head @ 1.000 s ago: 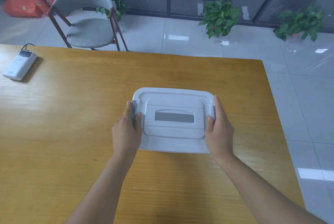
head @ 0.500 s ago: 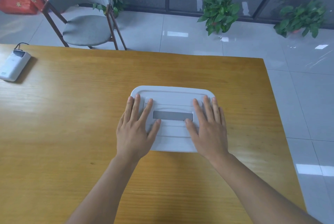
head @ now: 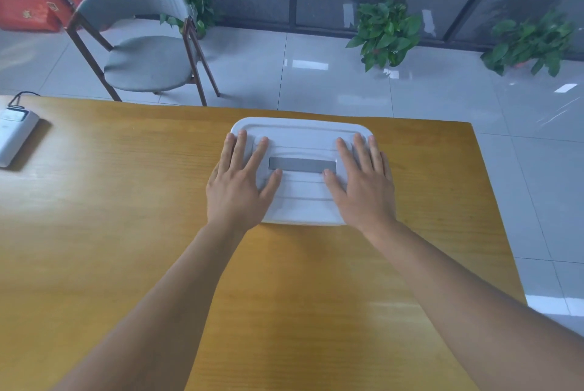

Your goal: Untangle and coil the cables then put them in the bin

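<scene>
Head view: bin (head: 301, 134), label unreadable.

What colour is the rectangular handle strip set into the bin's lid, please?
Grey, against the white plastic lid; the rectangular handle strip shows best in the head view.

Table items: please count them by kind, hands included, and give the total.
Bin with lid: 1
White device with cord: 1
Hands, left hand and right hand, flat on the lid: 2
Total: 4
</scene>
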The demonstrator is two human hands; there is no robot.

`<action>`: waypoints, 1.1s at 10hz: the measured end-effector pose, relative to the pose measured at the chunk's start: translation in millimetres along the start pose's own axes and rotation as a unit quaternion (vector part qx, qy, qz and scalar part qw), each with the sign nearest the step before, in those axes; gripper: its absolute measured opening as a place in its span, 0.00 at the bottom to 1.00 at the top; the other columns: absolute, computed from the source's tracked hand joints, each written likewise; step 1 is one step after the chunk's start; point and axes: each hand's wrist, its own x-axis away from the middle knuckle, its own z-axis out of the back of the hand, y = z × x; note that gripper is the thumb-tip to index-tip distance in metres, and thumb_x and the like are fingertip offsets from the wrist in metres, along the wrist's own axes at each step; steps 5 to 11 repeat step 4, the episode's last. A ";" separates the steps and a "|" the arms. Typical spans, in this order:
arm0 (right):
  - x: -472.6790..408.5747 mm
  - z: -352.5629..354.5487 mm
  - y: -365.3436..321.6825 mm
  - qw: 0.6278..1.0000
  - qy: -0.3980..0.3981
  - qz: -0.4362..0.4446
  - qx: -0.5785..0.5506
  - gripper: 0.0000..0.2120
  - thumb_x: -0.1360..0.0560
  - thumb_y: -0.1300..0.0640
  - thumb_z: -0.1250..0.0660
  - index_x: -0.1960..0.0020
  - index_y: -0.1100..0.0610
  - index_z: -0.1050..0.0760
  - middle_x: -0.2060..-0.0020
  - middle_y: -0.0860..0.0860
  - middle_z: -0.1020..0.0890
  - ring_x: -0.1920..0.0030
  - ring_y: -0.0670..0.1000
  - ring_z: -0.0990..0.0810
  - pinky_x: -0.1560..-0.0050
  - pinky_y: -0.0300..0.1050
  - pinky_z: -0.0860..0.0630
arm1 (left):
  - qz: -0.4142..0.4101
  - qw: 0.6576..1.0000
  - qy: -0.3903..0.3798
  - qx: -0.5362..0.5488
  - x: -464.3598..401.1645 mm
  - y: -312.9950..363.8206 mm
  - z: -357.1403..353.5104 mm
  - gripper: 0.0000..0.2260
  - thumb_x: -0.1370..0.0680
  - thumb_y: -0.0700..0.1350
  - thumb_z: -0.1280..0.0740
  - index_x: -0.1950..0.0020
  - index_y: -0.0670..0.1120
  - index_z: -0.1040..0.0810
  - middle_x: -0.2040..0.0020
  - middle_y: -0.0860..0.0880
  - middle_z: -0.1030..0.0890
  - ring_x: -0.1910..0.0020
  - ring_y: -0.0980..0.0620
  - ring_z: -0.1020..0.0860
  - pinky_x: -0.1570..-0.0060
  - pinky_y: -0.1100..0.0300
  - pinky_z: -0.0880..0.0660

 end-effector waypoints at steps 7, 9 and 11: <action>-84.8 18.1 0.9 0.996 -0.083 -0.008 0.029 0.33 0.16 0.33 0.56 0.15 0.45 0.56 0.15 0.50 0.58 0.17 0.53 0.65 0.17 0.56 0.63 | -0.014 0.996 -0.069 -0.048 -84.4 3.2 11.0 0.31 0.17 0.68 0.54 0.15 0.60 0.55 0.15 0.50 0.61 0.17 0.49 0.65 0.18 0.45 0.56; -84.8 18.1 0.9 0.996 -0.083 -0.008 0.029 0.33 0.16 0.33 0.56 0.15 0.45 0.56 0.15 0.50 0.58 0.17 0.53 0.65 0.17 0.56 0.63 | -0.014 0.996 -0.069 -0.048 -84.4 3.2 11.0 0.31 0.17 0.68 0.54 0.15 0.60 0.55 0.15 0.50 0.61 0.17 0.49 0.65 0.18 0.45 0.56; -84.8 18.1 0.9 0.996 -0.083 -0.008 0.029 0.33 0.16 0.33 0.56 0.15 0.45 0.56 0.15 0.50 0.58 0.17 0.53 0.65 0.17 0.56 0.63 | -0.014 0.996 -0.069 -0.048 -84.4 3.2 11.0 0.31 0.17 0.68 0.54 0.15 0.60 0.55 0.15 0.50 0.61 0.17 0.49 0.65 0.18 0.45 0.56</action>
